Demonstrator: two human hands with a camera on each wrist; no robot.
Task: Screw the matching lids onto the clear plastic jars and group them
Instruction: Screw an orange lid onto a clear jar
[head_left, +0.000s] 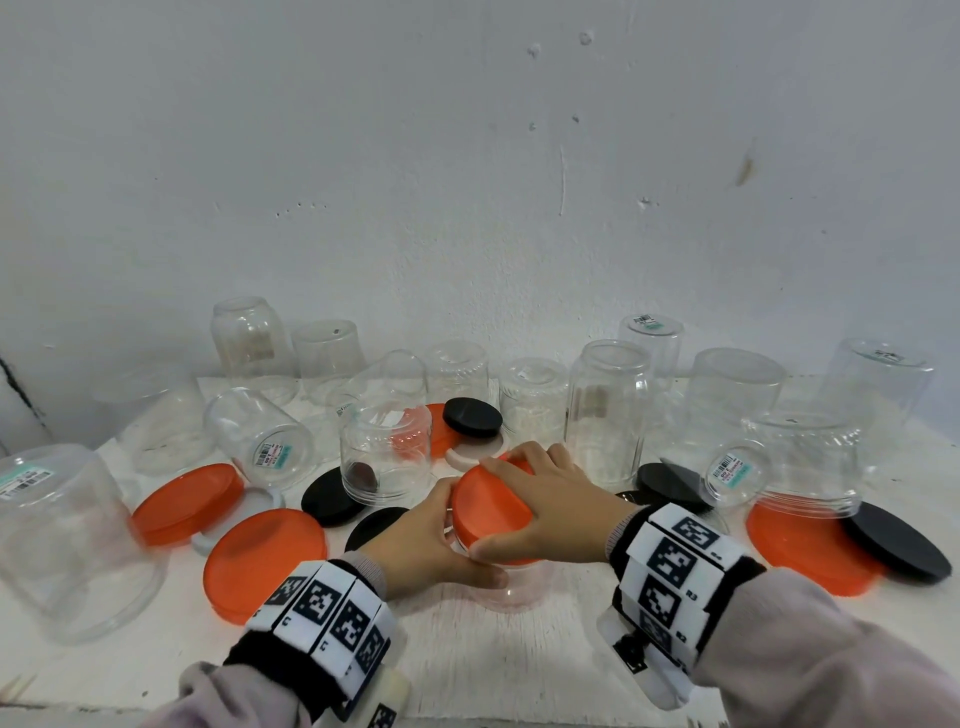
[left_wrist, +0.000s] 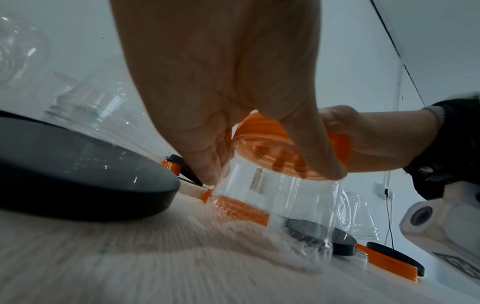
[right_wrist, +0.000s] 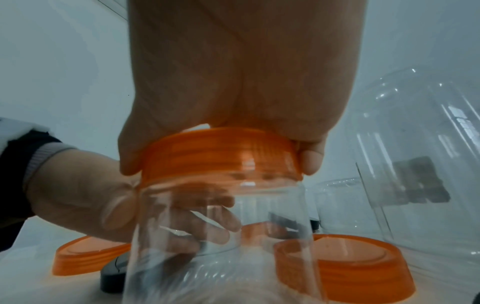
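Note:
A small clear jar (head_left: 511, 584) stands upright on the white table (head_left: 467, 665), near the front middle. An orange lid (head_left: 491, 506) sits on its mouth. My right hand (head_left: 550, 506) lies over the lid, thumb and fingers curled round its rim (right_wrist: 221, 154). My left hand (head_left: 431, 540) wraps the jar's clear wall (right_wrist: 207, 226) from the left, just under the lid. In the left wrist view the jar (left_wrist: 275, 197) rests on the tabletop with the orange lid (left_wrist: 262, 131) on top, slightly tilted.
Many clear jars stand upside down along the wall, among them a tall one (head_left: 608, 410) just behind my hands. Loose orange lids (head_left: 265, 561) (head_left: 810, 551) and black lids (head_left: 332, 496) (head_left: 896, 543) lie on both sides. A large jar (head_left: 67, 540) sits at the far left.

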